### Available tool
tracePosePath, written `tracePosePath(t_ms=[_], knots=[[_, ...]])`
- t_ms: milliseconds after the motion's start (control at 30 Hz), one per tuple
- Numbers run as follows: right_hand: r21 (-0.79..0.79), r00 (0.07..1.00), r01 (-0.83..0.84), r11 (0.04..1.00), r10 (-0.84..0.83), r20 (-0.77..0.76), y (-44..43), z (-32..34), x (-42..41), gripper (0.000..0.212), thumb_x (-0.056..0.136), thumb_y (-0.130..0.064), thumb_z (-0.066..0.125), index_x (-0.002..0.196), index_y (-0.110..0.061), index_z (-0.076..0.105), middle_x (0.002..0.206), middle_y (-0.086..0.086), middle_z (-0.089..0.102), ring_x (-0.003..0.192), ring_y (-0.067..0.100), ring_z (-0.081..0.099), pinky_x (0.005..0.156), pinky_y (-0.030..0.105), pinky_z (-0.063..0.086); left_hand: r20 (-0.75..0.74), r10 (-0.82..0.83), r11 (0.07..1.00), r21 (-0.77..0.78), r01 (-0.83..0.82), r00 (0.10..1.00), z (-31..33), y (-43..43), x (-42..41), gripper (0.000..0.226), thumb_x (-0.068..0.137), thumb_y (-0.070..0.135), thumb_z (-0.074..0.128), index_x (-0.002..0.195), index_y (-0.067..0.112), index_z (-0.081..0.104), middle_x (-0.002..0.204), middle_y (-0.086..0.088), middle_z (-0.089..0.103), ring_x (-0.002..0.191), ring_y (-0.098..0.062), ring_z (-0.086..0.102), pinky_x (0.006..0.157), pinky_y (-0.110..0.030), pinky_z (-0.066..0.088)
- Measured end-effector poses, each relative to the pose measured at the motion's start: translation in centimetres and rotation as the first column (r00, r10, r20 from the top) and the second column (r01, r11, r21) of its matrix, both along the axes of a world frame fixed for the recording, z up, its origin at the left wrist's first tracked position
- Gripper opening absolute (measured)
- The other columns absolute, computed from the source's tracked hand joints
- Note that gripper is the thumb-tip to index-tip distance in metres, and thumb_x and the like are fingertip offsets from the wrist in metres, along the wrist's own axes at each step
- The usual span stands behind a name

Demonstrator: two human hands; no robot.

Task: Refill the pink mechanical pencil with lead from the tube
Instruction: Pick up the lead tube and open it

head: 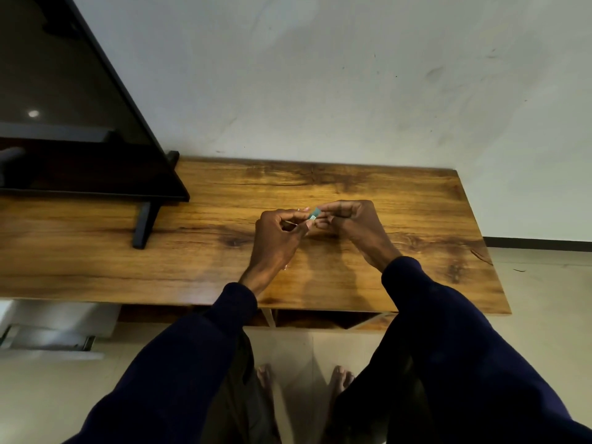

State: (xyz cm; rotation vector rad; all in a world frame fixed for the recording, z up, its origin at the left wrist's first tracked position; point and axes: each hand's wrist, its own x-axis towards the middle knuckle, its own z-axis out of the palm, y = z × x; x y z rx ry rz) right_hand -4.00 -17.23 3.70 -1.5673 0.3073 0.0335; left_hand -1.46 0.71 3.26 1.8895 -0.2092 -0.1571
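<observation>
Above the wooden table [400, 200], the right hand [349, 219] pinches a small teal lead tube [315, 213] pointing left at the left hand [275, 233], whose fingers curl around something thin, maybe the pencil, too hidden to tell.

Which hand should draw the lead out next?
Probably the left hand: its fingers pinch right at the end of the teal lead tube, which the right hand grips. The pink pencil is not clearly visible.
</observation>
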Motion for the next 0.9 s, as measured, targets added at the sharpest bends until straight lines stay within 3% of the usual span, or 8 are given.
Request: tracePosePath(t_ms=[200, 300, 500, 700, 901], knots=[[0.201, 0.999, -0.029, 0.979, 0.023, 0.036, 0.2, 1.7, 0.2, 0.026, 0.091, 0.017, 0.060, 0.111, 0.005, 0.073, 0.109, 0.024, 0.077, 0.104, 0.033, 0.076, 0.091, 0.035, 0.062, 0.084, -0.016, 1.000, 0.023, 0.014, 0.996, 1.8, 0.3, 1.5, 0.022, 0.088, 0.019, 0.081, 0.109, 0.016, 0.079, 0.100, 0.007, 0.075, 0.090, 0.001, 0.069, 0.072, -0.007, 0.052], [0.267, 0.999, -0.039, 0.963, 0.032, 0.031, 0.1, 2.7, 0.5, 0.030, 0.094, 0.021, 0.051, 0.116, 0.011, 0.068, 0.108, 0.023, 0.077, 0.103, 0.033, 0.076, 0.088, 0.033, 0.063, 0.157, -0.059, 0.997, 0.058, 0.051, 0.986, 2.7, 0.4, 2.1, 0.022, 0.088, 0.015, 0.081, 0.111, 0.015, 0.079, 0.101, 0.004, 0.074, 0.092, -0.004, 0.068, 0.078, -0.013, 0.055], [0.411, 0.998, -0.059, 0.910, 0.068, -0.007, 0.2, 4.2, 1.1, 0.030, 0.096, 0.016, 0.047, 0.123, 0.017, 0.061, 0.116, 0.032, 0.072, 0.112, 0.041, 0.072, 0.097, 0.042, 0.060, 0.271, -0.109, 0.987, 0.144, 0.072, 0.956, 4.7, 0.7, 2.7, 0.022, 0.092, 0.011, 0.075, 0.113, 0.015, 0.078, 0.104, 0.002, 0.066, 0.095, -0.001, 0.058, 0.077, -0.005, 0.046], [0.485, 0.994, -0.051, 0.873, 0.092, -0.061, 0.1, 4.0, 1.4, 0.039, 0.094, 0.020, 0.035, 0.126, 0.021, 0.058, 0.123, 0.037, 0.066, 0.118, 0.047, 0.067, 0.106, 0.050, 0.052, 0.403, -0.268, 0.941, 0.303, 0.149, 0.875, 6.4, 0.9, 3.7, 0.023, 0.095, 0.010, 0.071, 0.114, 0.021, 0.079, 0.104, -0.001, 0.059, 0.101, -0.017, 0.056, 0.085, -0.025, 0.049], [0.506, 0.991, -0.056, 0.861, 0.108, -0.073, 0.2, 4.2, 1.3, 0.039, 0.094, 0.021, 0.034, 0.125, 0.021, 0.058, 0.122, 0.039, 0.066, 0.117, 0.048, 0.067, 0.104, 0.049, 0.054, 0.445, -0.374, 0.881, 0.444, 0.162, 0.814, 7.5, 0.9, 4.0, 0.022, 0.095, 0.006, 0.070, 0.112, 0.016, 0.080, 0.105, -0.002, 0.059, 0.101, -0.010, 0.045, 0.083, -0.001, 0.035]])
